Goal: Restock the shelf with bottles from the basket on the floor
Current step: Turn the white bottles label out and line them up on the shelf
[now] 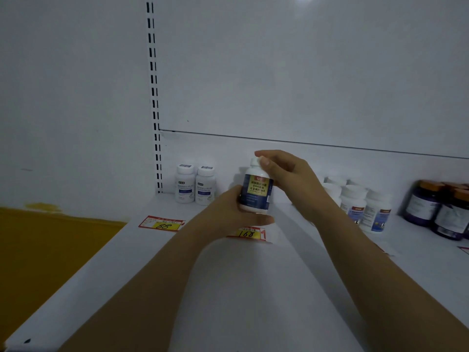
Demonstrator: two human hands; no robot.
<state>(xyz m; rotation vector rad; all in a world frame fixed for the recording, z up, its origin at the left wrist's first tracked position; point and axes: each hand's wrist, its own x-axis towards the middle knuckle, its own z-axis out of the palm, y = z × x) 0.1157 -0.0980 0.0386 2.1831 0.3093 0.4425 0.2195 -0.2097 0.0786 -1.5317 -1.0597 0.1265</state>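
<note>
Bottle [256,190]: placing step, I judged; left hand [228,212], right hand [286,174] fingers [265,162] curled round it. Next: stand on shelf [228,275], 12 o'clock.

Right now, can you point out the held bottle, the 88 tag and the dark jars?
bottle [256,193]: head view, middle of its dark label.
88 tag [165,226]: head view, its yellow patch.
dark jars [421,207]: head view, leftmost jar's label.
</note>
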